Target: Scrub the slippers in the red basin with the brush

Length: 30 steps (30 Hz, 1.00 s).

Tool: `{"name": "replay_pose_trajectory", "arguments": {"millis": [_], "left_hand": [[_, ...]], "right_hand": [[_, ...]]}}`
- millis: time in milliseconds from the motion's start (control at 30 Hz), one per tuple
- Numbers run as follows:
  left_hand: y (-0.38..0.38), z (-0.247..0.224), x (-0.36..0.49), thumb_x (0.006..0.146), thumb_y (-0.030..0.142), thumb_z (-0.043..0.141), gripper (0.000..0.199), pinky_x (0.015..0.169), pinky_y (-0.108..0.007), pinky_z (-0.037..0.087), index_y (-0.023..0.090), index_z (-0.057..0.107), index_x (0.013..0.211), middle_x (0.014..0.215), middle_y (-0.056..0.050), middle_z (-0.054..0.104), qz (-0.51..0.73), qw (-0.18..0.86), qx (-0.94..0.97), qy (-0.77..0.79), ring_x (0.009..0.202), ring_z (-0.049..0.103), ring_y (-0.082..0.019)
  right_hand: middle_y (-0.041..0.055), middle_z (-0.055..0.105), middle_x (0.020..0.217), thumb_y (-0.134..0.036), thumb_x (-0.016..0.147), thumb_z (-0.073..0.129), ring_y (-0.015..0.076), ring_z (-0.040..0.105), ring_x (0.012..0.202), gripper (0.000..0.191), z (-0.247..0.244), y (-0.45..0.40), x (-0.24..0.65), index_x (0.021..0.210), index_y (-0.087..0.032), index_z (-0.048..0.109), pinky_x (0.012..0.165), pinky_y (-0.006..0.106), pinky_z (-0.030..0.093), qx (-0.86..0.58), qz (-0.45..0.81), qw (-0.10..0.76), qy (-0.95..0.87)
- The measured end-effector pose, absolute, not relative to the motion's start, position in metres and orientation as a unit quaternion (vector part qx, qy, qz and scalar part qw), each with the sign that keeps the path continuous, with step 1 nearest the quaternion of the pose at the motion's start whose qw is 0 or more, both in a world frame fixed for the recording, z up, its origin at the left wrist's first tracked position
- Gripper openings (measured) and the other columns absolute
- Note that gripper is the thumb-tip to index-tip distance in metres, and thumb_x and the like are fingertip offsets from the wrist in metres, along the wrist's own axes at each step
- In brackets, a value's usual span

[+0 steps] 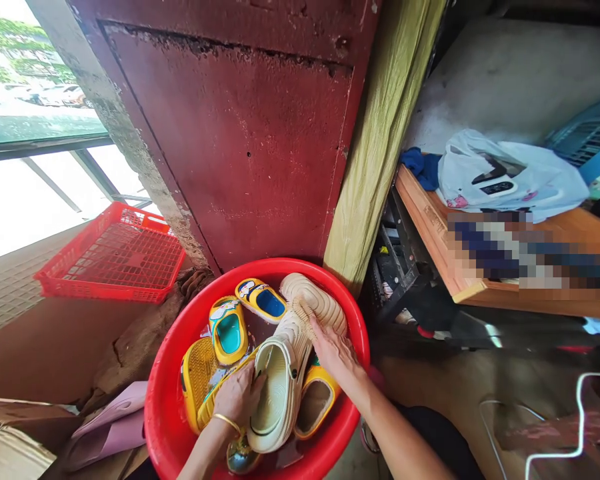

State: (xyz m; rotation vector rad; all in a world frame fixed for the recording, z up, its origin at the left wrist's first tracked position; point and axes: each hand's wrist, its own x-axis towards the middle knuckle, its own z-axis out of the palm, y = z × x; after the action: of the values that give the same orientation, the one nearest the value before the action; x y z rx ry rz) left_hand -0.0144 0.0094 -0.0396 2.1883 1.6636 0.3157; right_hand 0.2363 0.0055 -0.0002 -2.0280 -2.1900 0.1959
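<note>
A cream clog (271, 393) sits in a red basin (156, 393), its heel towards me and its open top facing up. My left hand (240, 395) grips the clog's left side, the thumb reaching over its rim. My right hand (333, 350) is closed on what looks like a beige scrubbing brush (304, 316), pressed near the clog's toe. Another cream clog (316, 299) lies sole up behind it. Around them are yellow children's slippers: one with a teal inside (229, 337), one with a blue inside (266, 301), one with a brown inside (314, 408).
A red plastic crate (125, 257) stands at the left, with purple slippers (113, 427) below it. Behind the basin rises a dark red door (240, 147). To the right, a wooden table (430, 233) bears a white plastic bag (510, 173). A shiny round object (243, 457) lies near my left wrist.
</note>
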Motion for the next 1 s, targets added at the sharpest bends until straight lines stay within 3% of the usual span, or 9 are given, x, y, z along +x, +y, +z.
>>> {"name": "replay_pose_trajectory", "arguments": {"millis": [100,200,367,467,633,733,867,1000], "left_hand": [[0.005,-0.037,-0.016,0.092,0.025,0.042,0.018,0.083,-0.036,0.056,0.024,0.061,0.092,0.094,-0.009,0.079,0.177,0.192,0.761,0.593,0.092,0.076,-0.024],[0.002,-0.025,-0.024,0.093,0.029,0.041,0.017,0.074,-0.034,0.058,0.026,0.058,0.092,0.085,-0.005,0.077,0.224,0.216,0.766,0.562,0.081,0.075,-0.022],[0.001,0.0,-0.035,0.093,0.04,0.05,0.02,0.091,-0.04,0.058,0.025,0.056,0.105,0.124,-0.014,0.071,0.315,0.152,0.799,0.489,0.11,0.071,-0.025],[-0.005,0.004,-0.032,0.09,0.04,0.057,0.023,0.092,-0.041,0.059,0.024,0.056,0.107,0.131,-0.016,0.067,0.317,0.127,0.816,0.466,0.112,0.071,-0.027],[-0.018,-0.004,-0.037,0.085,0.049,0.068,0.057,0.102,-0.041,0.056,0.025,0.057,0.135,0.152,-0.017,0.053,0.247,0.24,0.836,0.427,0.132,0.059,-0.032],[-0.02,-0.012,-0.043,0.091,0.045,0.061,0.068,0.113,-0.046,0.045,0.029,0.041,0.153,0.156,-0.012,0.05,0.236,0.324,0.813,0.423,0.143,0.047,-0.03],[-0.024,-0.029,-0.039,0.093,0.035,0.057,0.091,0.119,-0.055,0.031,0.022,0.001,0.163,0.164,-0.016,0.034,0.288,0.356,0.773,0.44,0.151,0.031,-0.032],[-0.031,-0.052,-0.032,0.085,0.021,0.06,0.101,0.118,-0.056,0.032,0.023,-0.005,0.163,0.166,-0.017,0.028,0.284,0.31,0.791,0.444,0.15,0.028,-0.033]], "right_hand": [[0.0085,0.074,0.112,-0.028,0.101,0.045,0.0222,0.072,0.09,0.055,0.004,-0.01,0.236,0.155,-0.032,0.041,0.08,0.029,0.055,-0.615,0.083,0.092,-0.779],[0.0081,0.074,0.113,-0.024,0.098,0.049,0.0216,0.073,0.09,0.057,0.005,-0.009,0.246,0.154,-0.035,0.042,0.08,0.03,0.055,-0.645,0.077,0.061,-0.758],[0.013,0.071,0.123,-0.024,0.1,0.047,0.0246,0.072,0.101,0.059,0.002,0.01,0.255,0.158,-0.027,0.034,0.085,0.034,0.056,-0.699,0.066,0.068,-0.709],[0.013,0.068,0.131,-0.027,0.102,0.044,0.0234,0.068,0.112,0.057,0.001,0.012,0.247,0.158,-0.023,0.035,0.093,0.031,0.054,-0.672,0.076,0.122,-0.727],[0.0115,0.068,0.129,-0.02,0.097,0.046,0.024,0.071,0.101,0.064,0.0,0.013,0.237,0.158,-0.032,0.034,0.088,0.034,0.056,-0.684,0.068,0.066,-0.724],[0.0108,0.07,0.126,-0.018,0.097,0.044,0.0241,0.07,0.103,0.062,0.005,0.015,0.236,0.157,-0.032,0.037,0.089,0.034,0.054,-0.696,0.065,0.059,-0.712],[0.0071,0.071,0.118,-0.018,0.098,0.042,0.0223,0.07,0.097,0.06,0.023,-0.003,0.228,0.156,-0.036,0.039,0.084,0.03,0.053,-0.621,0.082,0.058,-0.777],[0.0053,0.069,0.118,-0.017,0.097,0.044,0.0217,0.07,0.094,0.067,0.03,-0.02,0.23,0.156,-0.046,0.031,0.085,0.032,0.052,-0.547,0.067,0.036,-0.834]]}}
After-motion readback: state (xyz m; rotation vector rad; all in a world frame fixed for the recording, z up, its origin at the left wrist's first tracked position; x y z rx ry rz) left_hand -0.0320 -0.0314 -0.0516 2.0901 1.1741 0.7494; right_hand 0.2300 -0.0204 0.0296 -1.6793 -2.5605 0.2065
